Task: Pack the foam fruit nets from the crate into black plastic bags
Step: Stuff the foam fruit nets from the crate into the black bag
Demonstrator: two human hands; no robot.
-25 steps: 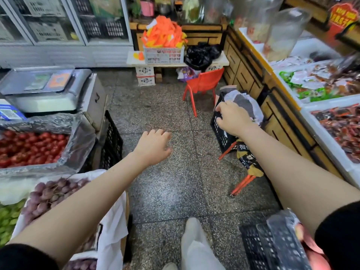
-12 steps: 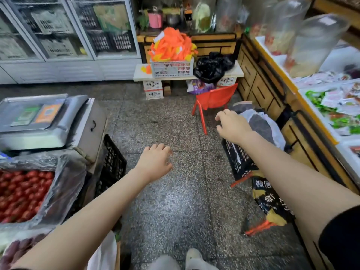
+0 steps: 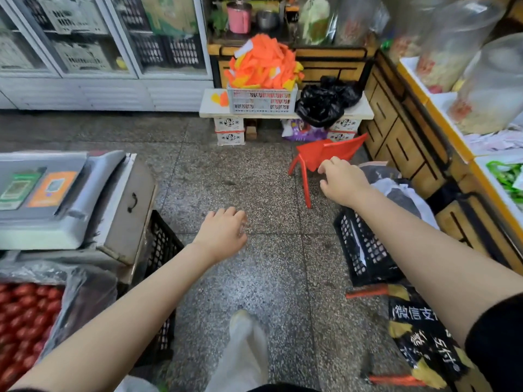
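A heap of orange and yellow foam fruit nets (image 3: 264, 65) fills a pale crate (image 3: 261, 101) on a low white bench (image 3: 210, 108) at the far end of the aisle. Black plastic bags (image 3: 325, 101) lie bunched to the crate's right on the same bench. My left hand (image 3: 223, 236) hangs over the floor mid-aisle, fingers loosely curled, holding nothing. My right hand (image 3: 341, 181) reaches forward, empty, just in front of a red plastic chair (image 3: 328, 154). Both hands are far short of the crate.
A weighing scale (image 3: 53, 193) on a stand with a black crate (image 3: 162, 250) sits left, above red fruit (image 3: 22, 315). At right stand a black crate (image 3: 365, 247) on a stool, wooden counters (image 3: 402, 128) and display bins. Glass-door fridges (image 3: 99, 38) line the back.
The view has advanced down the aisle, so the bench with the crate looks nearer. My right hand has left the black crate at right and moved toward the red chair.
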